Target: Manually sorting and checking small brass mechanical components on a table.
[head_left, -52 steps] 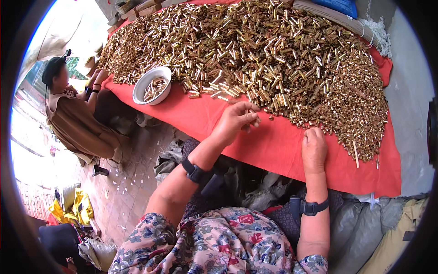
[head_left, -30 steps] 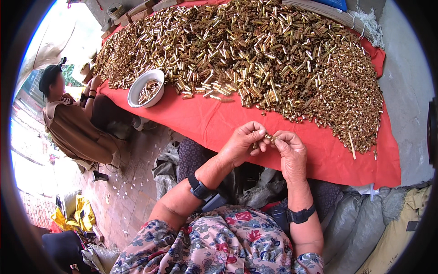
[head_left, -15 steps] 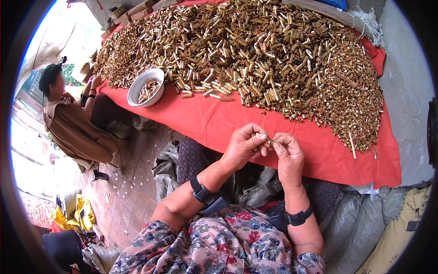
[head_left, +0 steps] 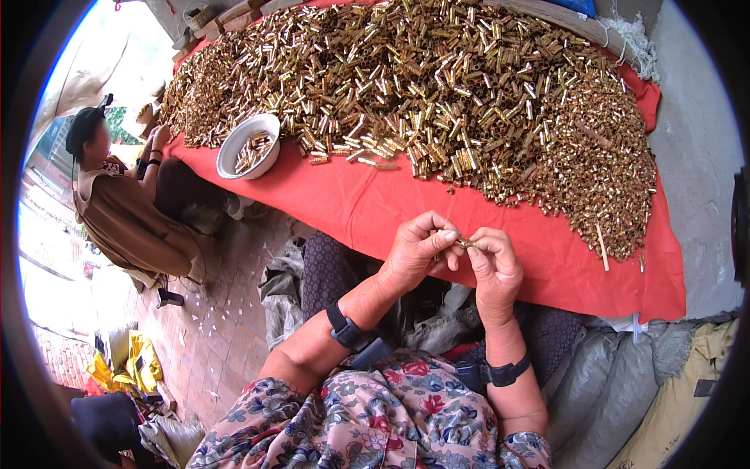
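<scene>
nearest, a floral shirt (head_left: 375,426) fills the lower edge, and both forearms rise from it, each with a black wristband (head_left: 344,328). grey sacks (head_left: 617,383) lie at the lower right.

the left hand (head_left: 414,252) and right hand (head_left: 494,266) meet just in front of the surface's near edge, fingertips touching. between them sits a small brass tube (head_left: 462,243); both grips are pinched shut on it, thumbs and forefingers closed around its ends, so most of it is hidden.

beyond the hands, a red cloth (head_left: 375,211) covers the surface, bare along its near strip. a thin stick (head_left: 602,247) lies on the cloth at the right, beside the heap's edge.

farther out, a great heap of brass tubes (head_left: 437,86) covers most of the cloth. at its left edge stands a white bowl (head_left: 248,145) with a few tubes inside.

to the far left, another person (head_left: 125,211) in brown with a dark cap sits by the surface's corner, a hand (head_left: 160,139) up at the heap. yellow bags (head_left: 125,363) lie on the brick floor (head_left: 219,328) below.
</scene>
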A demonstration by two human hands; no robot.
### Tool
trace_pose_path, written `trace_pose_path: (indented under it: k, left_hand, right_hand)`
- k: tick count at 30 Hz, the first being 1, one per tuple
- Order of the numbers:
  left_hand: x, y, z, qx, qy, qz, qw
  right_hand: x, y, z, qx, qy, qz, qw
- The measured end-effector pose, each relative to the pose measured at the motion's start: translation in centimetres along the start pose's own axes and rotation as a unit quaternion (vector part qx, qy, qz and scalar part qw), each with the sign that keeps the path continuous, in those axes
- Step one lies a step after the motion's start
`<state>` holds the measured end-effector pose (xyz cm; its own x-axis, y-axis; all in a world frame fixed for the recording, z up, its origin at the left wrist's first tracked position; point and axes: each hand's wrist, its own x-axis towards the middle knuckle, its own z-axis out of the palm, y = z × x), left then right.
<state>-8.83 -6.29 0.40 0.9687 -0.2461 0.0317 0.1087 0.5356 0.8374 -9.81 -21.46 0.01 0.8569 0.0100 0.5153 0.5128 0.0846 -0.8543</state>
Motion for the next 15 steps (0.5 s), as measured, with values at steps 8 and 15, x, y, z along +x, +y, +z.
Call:
trace_pose_path:
  k: [8,15]
  left_hand:
    - [-0.4,0.7,0.4,0.057,-0.001,0.018,0.998]
    - [-0.7,0.9,-0.2,-0.012,-0.052,0.0,0.999]
  right_hand:
    - [0.1,-1.2,-0.2,-0.024,-0.02,-0.013,0.999]
    - [0.0,-0.8,-0.8,0.148,-0.052,0.081,0.984]
